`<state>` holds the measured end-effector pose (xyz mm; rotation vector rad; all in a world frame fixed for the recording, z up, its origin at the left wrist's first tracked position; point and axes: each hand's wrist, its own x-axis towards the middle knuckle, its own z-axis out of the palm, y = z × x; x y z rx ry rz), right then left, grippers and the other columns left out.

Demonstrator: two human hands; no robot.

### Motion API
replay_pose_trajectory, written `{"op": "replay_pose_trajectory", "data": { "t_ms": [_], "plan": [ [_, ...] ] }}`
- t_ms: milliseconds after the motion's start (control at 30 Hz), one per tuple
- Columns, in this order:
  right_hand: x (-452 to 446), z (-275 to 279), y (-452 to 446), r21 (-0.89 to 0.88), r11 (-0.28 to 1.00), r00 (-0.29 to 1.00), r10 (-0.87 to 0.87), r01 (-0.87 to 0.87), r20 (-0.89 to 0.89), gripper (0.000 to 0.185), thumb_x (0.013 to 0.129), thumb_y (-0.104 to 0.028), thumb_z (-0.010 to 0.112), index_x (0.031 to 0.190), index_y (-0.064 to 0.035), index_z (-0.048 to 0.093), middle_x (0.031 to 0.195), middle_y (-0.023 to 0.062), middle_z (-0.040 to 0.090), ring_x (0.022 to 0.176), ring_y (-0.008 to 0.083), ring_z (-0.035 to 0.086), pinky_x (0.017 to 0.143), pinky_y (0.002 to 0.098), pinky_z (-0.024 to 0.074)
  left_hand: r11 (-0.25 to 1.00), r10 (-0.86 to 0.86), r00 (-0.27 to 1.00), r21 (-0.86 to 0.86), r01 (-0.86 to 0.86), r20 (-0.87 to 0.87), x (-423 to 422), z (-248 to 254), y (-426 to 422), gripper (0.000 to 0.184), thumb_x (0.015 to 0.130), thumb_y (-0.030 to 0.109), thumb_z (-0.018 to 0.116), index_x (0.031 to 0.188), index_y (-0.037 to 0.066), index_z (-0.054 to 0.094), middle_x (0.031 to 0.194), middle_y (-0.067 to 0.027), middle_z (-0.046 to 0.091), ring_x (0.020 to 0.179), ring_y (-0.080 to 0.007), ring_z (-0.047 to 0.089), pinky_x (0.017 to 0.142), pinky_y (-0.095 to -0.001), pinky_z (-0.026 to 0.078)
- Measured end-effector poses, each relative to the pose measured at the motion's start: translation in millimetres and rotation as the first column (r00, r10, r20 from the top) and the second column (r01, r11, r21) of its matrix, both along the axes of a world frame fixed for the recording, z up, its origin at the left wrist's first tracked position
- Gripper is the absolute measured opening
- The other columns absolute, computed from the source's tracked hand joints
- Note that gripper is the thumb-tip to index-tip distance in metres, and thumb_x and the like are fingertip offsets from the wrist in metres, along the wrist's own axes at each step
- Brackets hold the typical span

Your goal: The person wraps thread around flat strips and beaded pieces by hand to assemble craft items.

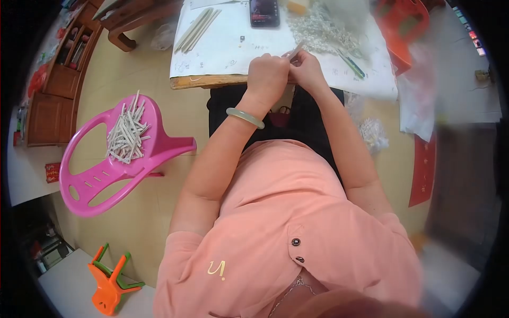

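Note:
Just over the table's front edge my two hands meet at a thin whitish strip (297, 51). My right hand (307, 70) is closed, with thumb and finger pinching the strip. Beside it, my left hand (266, 76) is curled into a fist, back of the hand up; its fingers and whatever they grip are hidden from me. Several long pale strips (199, 31) lie at the table's left. Right of my hands, a green-and-white pen-like tool (351, 64) rests beside a heap of fine, pale shreds (323, 32).
A phone (264, 12) lies on the white-covered table (228, 66). To my left, a pink plastic chair (151, 153) bears a pile of short whitish strips (127, 131). A red chair (401, 29) and a plastic bag (419, 95) are at the right.

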<state>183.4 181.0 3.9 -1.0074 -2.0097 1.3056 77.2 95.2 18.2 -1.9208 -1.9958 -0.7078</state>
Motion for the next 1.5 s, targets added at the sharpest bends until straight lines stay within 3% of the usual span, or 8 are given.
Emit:
{"op": "replay_pose_trajectory", "data": {
  "t_ms": [1000, 1100, 1167, 1200, 1267, 1300, 1367, 1500],
  "plan": [
    [-4, -9, 2, 0.008, 0.998, 0.998, -0.060, 0.060, 0.013, 0.022, 0.078, -0.010, 0.067, 0.094, 0.0019, 0.061, 0.080, 0.0089, 0.066, 0.070, 0.0143, 0.063, 0.064, 0.0278, 0.0505, 0.994, 0.008, 0.999, -0.108, -0.003, 0.045, -1, 8, 4, 0.007, 0.073, 0.008, 0.059, 0.075, 0.005, 0.066, 0.066, -0.0125, 0.064, 0.066, -0.0283, 0.064, 0.059, -0.0382, 0.051],
    [-1, -7, 0, 0.017, 0.999, 0.999, -0.035, 0.035, -0.009, 0.022, 0.078, -0.011, 0.068, 0.095, 0.0015, 0.061, 0.081, 0.0080, 0.066, 0.069, 0.0135, 0.063, 0.062, 0.0267, 0.0503, 0.997, -0.041, 0.993, -0.060, 0.048, 0.108, -9, 7, -2, 0.006, 0.072, 0.007, 0.061, 0.075, 0.005, 0.066, 0.069, -0.0141, 0.064, 0.067, -0.0294, 0.064, 0.060, -0.0378, 0.051],
    [5, 5, -6, 0.031, 0.999, 1.000, -0.009, 0.010, -0.027, 0.022, 0.078, -0.012, 0.068, 0.095, 0.0008, 0.061, 0.082, 0.0071, 0.066, 0.069, 0.0125, 0.063, 0.061, 0.0255, 0.0500, 0.999, -0.021, 0.931, -0.039, 0.038, 0.364, -16, 9, -15, 0.005, 0.075, 0.007, 0.062, 0.072, 0.003, 0.063, 0.071, -0.0121, 0.066, 0.067, -0.0256, 0.065, 0.060, -0.0348, 0.051],
    [10, 9, -10, -0.138, 0.989, 0.991, 0.034, -0.052, -0.127, 0.021, 0.079, -0.013, 0.068, 0.095, -0.0004, 0.061, 0.081, 0.0056, 0.065, 0.069, 0.0110, 0.062, 0.059, 0.0237, 0.0492, 0.998, -0.023, 0.930, -0.041, 0.041, 0.366, -18, 11, -22, 0.005, 0.075, 0.007, 0.062, 0.072, 0.003, 0.063, 0.071, -0.0121, 0.066, 0.067, -0.0256, 0.065, 0.060, -0.0348, 0.051],
    [23, 23, -26, -0.315, 0.942, 0.973, 0.047, -0.118, -0.225, 0.020, 0.081, -0.014, 0.068, 0.095, -0.0016, 0.062, 0.081, 0.0041, 0.065, 0.069, 0.0095, 0.061, 0.058, 0.0220, 0.0485, 0.994, -0.112, 0.558, 0.085, 0.074, 0.822, -21, 13, -42, 0.008, 0.080, 0.003, 0.061, 0.072, 0.003, 0.060, 0.071, -0.0129, 0.066, 0.067, -0.0183, 0.065, 0.060, -0.0304, 0.051],
    [29, 38, -37, -0.243, 0.961, 0.971, 0.076, -0.132, -0.226, 0.018, 0.082, -0.014, 0.067, 0.095, -0.0021, 0.061, 0.080, 0.0031, 0.064, 0.069, 0.0084, 0.060, 0.057, 0.0209, 0.0478, 0.994, -0.103, 0.555, 0.073, 0.076, 0.826, -23, 15, -50, 0.008, 0.080, 0.003, 0.061, 0.072, 0.003, 0.060, 0.071, -0.0129, 0.066, 0.067, -0.0183, 0.065, 0.060, -0.0304, 0.051],
    [38, 60, -49, -0.166, 0.975, 0.967, 0.108, -0.148, -0.232, 0.017, 0.084, -0.014, 0.066, 0.095, -0.0026, 0.061, 0.079, 0.0021, 0.063, 0.070, 0.0073, 0.060, 0.056, 0.0198, 0.0471, 0.964, -0.196, -0.078, 0.206, 0.166, 0.978, -27, 21, -64, 0.002, 0.086, 0.003, 0.058, 0.083, 0.003, 0.058, 0.080, -0.0124, 0.067, 0.071, -0.0156, 0.065, 0.064, -0.0272, 0.051],
    [56, 82, -47, 0.076, 0.984, 0.863, -0.102, 0.160, -0.495, 0.016, 0.088, -0.013, 0.061, 0.099, -0.0005, 0.060, 0.082, 0.0021, 0.063, 0.076, 0.0063, 0.056, 0.066, 0.0191, 0.0445, 0.913, -0.267, -0.398, 0.362, 0.187, 0.878, -22, 20, -77, 0.005, 0.089, 0.005, 0.055, 0.094, 0.004, 0.055, 0.088, -0.0123, 0.067, 0.073, -0.0167, 0.065, 0.066, -0.0264, 0.051]
  ]
}}
